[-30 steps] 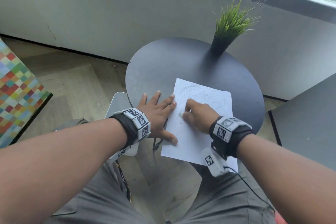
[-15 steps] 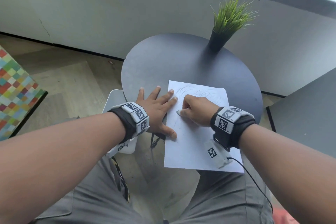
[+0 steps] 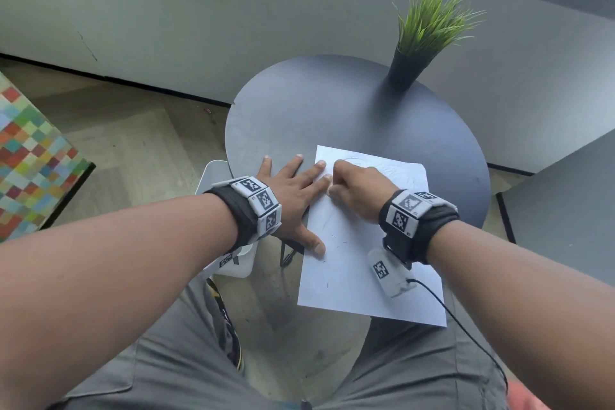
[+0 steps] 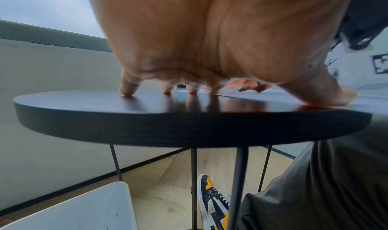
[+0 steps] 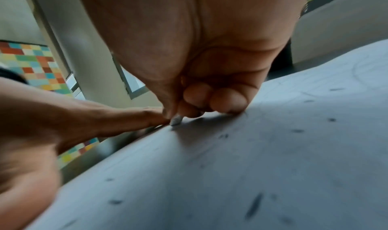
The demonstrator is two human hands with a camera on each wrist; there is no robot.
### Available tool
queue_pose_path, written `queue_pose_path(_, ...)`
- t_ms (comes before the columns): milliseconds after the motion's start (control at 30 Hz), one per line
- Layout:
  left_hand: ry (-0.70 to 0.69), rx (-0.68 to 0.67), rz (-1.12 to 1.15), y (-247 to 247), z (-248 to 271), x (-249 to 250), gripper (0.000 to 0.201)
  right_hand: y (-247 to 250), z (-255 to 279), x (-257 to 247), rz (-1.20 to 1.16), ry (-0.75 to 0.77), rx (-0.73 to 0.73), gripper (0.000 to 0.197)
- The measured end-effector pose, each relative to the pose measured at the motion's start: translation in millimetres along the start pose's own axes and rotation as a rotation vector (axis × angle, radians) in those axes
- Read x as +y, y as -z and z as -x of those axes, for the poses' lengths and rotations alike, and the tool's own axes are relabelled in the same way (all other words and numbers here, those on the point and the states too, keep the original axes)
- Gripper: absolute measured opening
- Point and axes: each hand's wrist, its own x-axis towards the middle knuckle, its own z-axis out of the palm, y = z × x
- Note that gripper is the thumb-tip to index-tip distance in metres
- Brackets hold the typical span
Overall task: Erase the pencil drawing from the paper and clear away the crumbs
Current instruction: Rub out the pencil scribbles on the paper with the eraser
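right hand (image 3: 357, 191) nearer paper's (image 3: 352, 263) left edge, pinching eraser (image 5: 175, 120); left hand (image 3: 293, 200) flat (steadying)

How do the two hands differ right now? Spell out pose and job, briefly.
The left hand lies flat with fingers spread, partly on the table and partly on the paper's left edge; the right hand is curled into a fist. The left hand holds nothing, only pressing down; the right hand pinches a small eraser whose tip meets the sheet. Both rest on the paper and wear tagged wristbands.

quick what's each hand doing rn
Left hand: open, fingers spread flat, pressing the paper and table.
Right hand: closed, pinching the eraser against the paper.
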Motion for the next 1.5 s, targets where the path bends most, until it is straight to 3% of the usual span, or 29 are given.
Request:
queue_pose_path(133,0.000,-0.017,0.016,3,0,2,0.139,-4,17,-10,0.078,0.201,-0.271,0.015)
queue_pose_path(267,0.007,-0.003,-0.015,1,-1,2,0.138,0,2,4,0.028,0.043,-0.003,0.015)
queue_pose_path(300,0.010,-0.009,-0.013,1,0,2,0.139,-2,4,4,0.039,0.067,-0.022,0.017)
queue_pose_path(400,0.004,-0.026,0.002,2,-1,2,0.139,-6,18,-6,0.091,0.216,-0.269,0.019)
queue_pose_path(433,0.003,-0.028,0.002,3,-2,2,0.139,-6,19,-5,0.086,0.215,-0.260,0.018)
queue_pose_path(533,0.013,-0.027,-0.012,2,-3,3,0.140,-2,9,8,0.024,0.052,0.001,0.015)
queue_pose_path(567,0.016,-0.032,-0.015,2,-2,3,0.140,-3,11,7,0.040,0.056,0.013,0.016)
queue_pose_path(667,0.025,-0.052,-0.012,6,-1,7,0.140,-10,27,-4,0.101,0.208,-0.236,0.014)
queue_pose_path(700,0.025,-0.055,-0.015,8,-2,7,0.140,-10,29,-5,0.098,0.213,-0.245,0.017)
queue_pose_path(833,0.036,-0.065,-0.012,8,-2,8,0.140,-5,18,14,0.030,0.042,0.022,0.023)
queue_pose_path(967,0.038,-0.075,-0.008,10,-1,11,0.140,-13,35,-2,0.100,0.200,-0.214,0.017)
queue_pose_path(1100,0.043,-0.070,0.002,10,-2,9,0.139,-7,16,15,0.000,-0.025,0.049,0.023)
queue_pose_path(1133,0.045,-0.075,0.002,10,-1,10,0.139,-9,18,13,0.013,0.010,0.033,0.023)
queue_pose_path(1233,0.049,-0.071,-0.001,11,-1,12,0.139,-18,32,-1,0.034,0.189,-0.199,0.021)
queue_pose_path(1267,0.046,-0.067,-0.004,11,-2,13,0.139,-17,32,-1,0.033,0.190,-0.200,0.019)
queue_pose_path(1367,0.049,-0.064,-0.008,10,-2,12,0.138,-9,15,11,0.003,0.007,0.029,0.020)
queue_pose_path(1400,0.053,-0.068,-0.008,10,-1,12,0.138,-11,16,10,0.019,0.008,0.061,0.020)
queue_pose_path(1500,0.062,-0.087,-0.008,12,0,14,0.139,-24,31,-3,0.069,0.190,-0.151,0.017)
